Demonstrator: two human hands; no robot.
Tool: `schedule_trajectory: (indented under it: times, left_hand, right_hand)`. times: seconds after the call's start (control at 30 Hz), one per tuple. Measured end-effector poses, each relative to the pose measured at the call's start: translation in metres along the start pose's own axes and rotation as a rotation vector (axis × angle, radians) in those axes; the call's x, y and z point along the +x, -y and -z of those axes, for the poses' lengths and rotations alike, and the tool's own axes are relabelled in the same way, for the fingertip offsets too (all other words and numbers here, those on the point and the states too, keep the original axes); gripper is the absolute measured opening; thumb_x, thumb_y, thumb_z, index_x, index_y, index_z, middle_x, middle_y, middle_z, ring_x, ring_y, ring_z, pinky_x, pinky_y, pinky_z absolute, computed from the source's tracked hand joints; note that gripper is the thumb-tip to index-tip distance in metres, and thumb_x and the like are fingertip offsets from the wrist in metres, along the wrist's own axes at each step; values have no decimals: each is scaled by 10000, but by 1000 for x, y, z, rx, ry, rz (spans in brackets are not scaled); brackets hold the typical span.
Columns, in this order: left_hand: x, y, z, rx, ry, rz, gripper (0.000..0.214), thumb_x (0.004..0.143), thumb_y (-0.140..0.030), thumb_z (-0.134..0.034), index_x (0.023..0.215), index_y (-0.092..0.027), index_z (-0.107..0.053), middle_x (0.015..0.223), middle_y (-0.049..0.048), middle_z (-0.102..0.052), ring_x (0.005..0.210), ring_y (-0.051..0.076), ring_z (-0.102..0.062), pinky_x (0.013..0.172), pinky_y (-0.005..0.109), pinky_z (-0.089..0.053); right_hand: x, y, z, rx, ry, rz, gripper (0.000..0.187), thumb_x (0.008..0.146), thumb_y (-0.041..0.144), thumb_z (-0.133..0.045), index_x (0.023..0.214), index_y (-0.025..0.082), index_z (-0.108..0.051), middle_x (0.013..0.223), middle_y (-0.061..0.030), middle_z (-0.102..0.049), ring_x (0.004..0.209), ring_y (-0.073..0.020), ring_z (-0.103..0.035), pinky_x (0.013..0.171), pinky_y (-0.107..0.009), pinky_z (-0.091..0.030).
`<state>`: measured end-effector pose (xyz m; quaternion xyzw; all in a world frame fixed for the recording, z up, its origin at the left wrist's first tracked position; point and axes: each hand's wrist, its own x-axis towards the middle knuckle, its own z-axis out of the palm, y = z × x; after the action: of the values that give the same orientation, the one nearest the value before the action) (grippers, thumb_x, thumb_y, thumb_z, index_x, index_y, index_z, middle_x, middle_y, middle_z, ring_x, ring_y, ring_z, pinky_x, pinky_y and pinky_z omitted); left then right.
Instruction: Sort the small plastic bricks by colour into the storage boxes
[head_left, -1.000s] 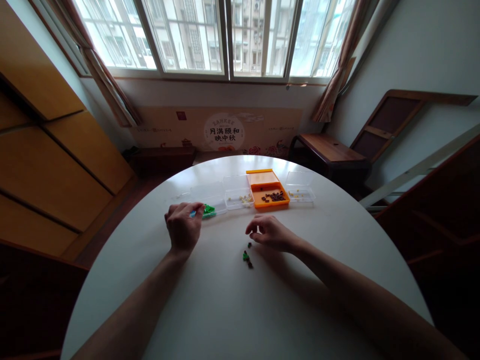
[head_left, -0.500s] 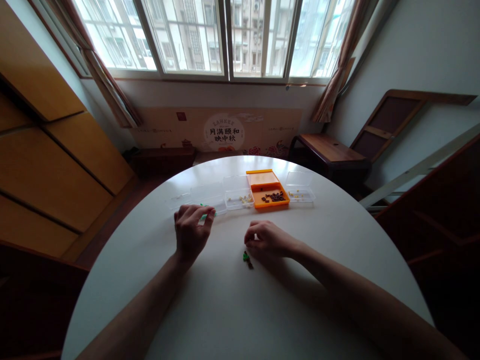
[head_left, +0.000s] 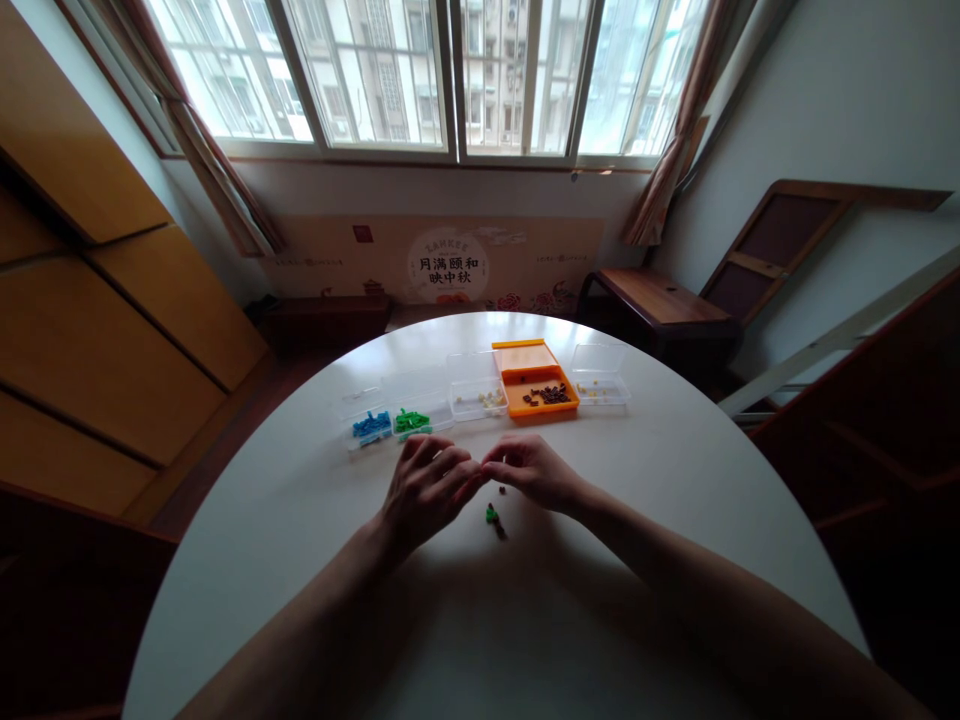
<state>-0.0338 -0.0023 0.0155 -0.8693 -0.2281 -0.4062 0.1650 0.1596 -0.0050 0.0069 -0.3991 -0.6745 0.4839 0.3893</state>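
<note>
Looking down at the round white worktop (head_left: 675, 480), we see a row of small boxes on its far side: clear boxes (head_left: 471, 372) that contain blue pieces (head_left: 372, 425), green pieces (head_left: 411, 421) and pale pieces (head_left: 491, 400), and an orange box (head_left: 525, 357) with dark pieces (head_left: 549, 394). Nearer to us, our left hand (head_left: 427, 490) and right hand (head_left: 534, 470) meet. The fingers of both are curled and pinched tip to tip; we cannot tell if they grasp something. Just below the hands, a small green piece (head_left: 491, 515) and a dark piece (head_left: 500, 531) lie on the worktop.
</note>
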Motion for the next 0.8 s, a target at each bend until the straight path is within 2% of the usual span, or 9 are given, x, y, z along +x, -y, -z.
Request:
schedule_trajectory:
  times: [0.17,0.3,0.37,0.47,0.57,0.7,0.8]
  left_hand:
    - [-2,4,1,17,48,-2,72,818,-180,-671,847,-221,-619,747,-23,-674,768,156,-551,745,326,-377]
    - [-6,10,-1,5,95,69,41,864,-210,-617,856,-237,-646,758,-14,-681,781,158,-560,762,329,-383]
    - [-8,16,-3,20,68,154,67,871,-222,-607,828,-235,-656,757,-9,-683,791,165,-566,767,332,-384]
    - [-14,30,-7,109,-43,343,102,870,-248,-611,790,-220,-667,755,4,-691,767,179,-564,771,343,-392]
    - [-22,46,-12,184,-129,522,143,877,-295,-596,836,-206,-700,788,33,-710,790,207,-575,770,354,-414]
    - [-28,59,-15,138,-156,646,260,927,-312,-500,989,-167,-707,907,67,-725,824,212,-591,795,352,-452]
    - [-27,56,-14,102,-166,660,272,928,-319,-494,978,-158,-707,908,74,-719,839,216,-588,810,356,-459]
  right_hand:
    - [0,-1,1,-5,-1,15,200,784,310,-641,835,141,-736,703,-12,-603,600,-106,-536,558,-225,-422]
    - [0,-4,2,-1,7,12,220,782,300,-640,908,150,-739,730,-16,-617,606,-105,-525,557,-226,-425]
    - [-1,-6,3,-32,-4,11,223,782,291,-639,917,143,-736,742,-23,-624,601,-101,-510,556,-227,-418]
    - [-2,-8,7,-112,-33,20,208,775,261,-641,911,135,-736,753,-26,-625,593,-91,-474,555,-222,-397]
    - [-3,-9,9,-152,-43,24,190,773,245,-640,899,138,-736,752,-23,-620,598,-88,-465,557,-216,-385]
    - [-5,-10,11,-174,-28,24,183,783,243,-637,898,137,-733,750,-20,-620,588,-85,-462,552,-214,-379]
    - [-5,-8,15,-227,0,33,167,791,230,-641,906,148,-730,749,-15,-616,600,-86,-465,568,-211,-386]
